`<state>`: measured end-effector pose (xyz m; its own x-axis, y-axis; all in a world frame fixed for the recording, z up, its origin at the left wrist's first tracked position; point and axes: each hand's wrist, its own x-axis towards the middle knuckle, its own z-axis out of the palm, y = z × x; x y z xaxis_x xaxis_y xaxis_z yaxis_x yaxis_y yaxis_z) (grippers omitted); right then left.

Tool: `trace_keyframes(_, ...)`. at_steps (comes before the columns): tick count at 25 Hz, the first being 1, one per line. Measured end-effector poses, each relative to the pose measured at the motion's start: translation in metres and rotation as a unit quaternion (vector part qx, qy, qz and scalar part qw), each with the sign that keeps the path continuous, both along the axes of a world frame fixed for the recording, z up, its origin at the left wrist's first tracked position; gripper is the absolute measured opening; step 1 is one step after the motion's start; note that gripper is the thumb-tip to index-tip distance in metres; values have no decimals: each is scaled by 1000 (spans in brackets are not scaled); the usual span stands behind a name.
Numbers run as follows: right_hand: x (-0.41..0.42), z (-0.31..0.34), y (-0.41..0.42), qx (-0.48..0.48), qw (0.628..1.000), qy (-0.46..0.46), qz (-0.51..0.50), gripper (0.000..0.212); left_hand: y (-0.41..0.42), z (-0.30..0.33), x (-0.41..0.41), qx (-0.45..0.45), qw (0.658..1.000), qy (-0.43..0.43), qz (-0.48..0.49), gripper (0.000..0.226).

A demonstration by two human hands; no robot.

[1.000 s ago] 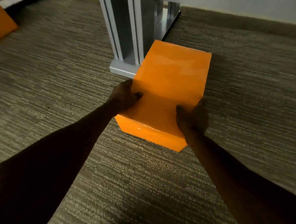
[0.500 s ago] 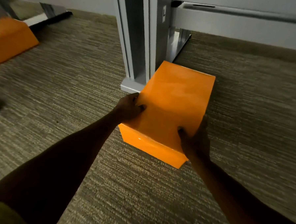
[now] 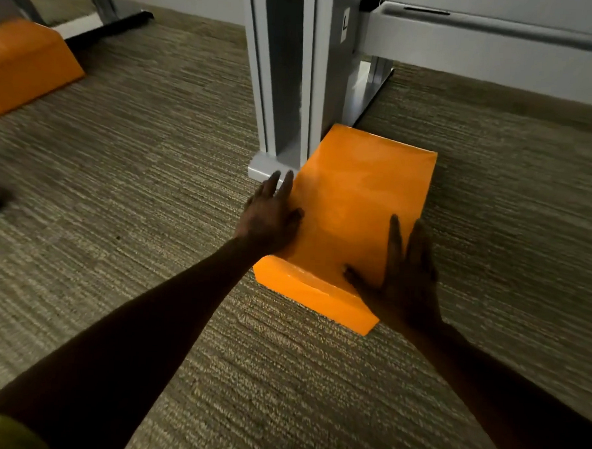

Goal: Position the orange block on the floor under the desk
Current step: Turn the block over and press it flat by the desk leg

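Both hands (image 3: 271, 219) (image 3: 404, 281) flat, fingers spread, on orange block (image 3: 354, 206); desk leg (image 3: 288, 79) beside.

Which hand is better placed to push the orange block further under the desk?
Probably the right hand: it lies flat on the glossy orange rectangular block at its near end. The left hand is only alongside.

Orange block (image 3: 354, 206): smooth, glossy wrapping with reflections. Floor (image 3: 136, 168): rough, ribbed, matt carpet. Table leg (image 3: 288, 86): smooth grey painted metal, satin finish.
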<state>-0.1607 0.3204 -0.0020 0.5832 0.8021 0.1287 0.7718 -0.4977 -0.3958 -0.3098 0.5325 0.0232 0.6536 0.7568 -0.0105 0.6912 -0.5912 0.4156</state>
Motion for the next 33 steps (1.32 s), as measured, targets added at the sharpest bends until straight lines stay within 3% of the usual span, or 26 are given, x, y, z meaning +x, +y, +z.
trace_keyframes(2,0,-3,-7,-44,982,-121,135,118,-14,-4,-10,34,999,34,19,86)
trace_keyframes(5,7,-9,-10,-101,944,-208,234,108,-32,-11,-24,-39,998,-4,51,86)
trace_keyframes(13,63,-11,-28,-115,961,-165,191,117,-52,-21,19,-61,997,-51,-3,91)
trace_keyframes(21,2,-5,28,-109,976,-127,136,90,14,-12,-3,27,994,-80,-65,73)
trace_keyframes(23,-1,-12,30,-115,979,-102,134,90,8,-16,-13,55,995,-42,-79,82)
trace_keyframes(25,1,-12,23,-106,977,-118,140,91,-2,-25,-19,135,979,-5,-153,93)
trace_keyframes(28,2,-13,19,-80,963,-205,155,71,-1,-43,-22,216,936,17,-278,73)
trace_keyframes(33,10,-7,25,-80,953,-230,180,57,0,-38,-12,195,944,61,-259,64)
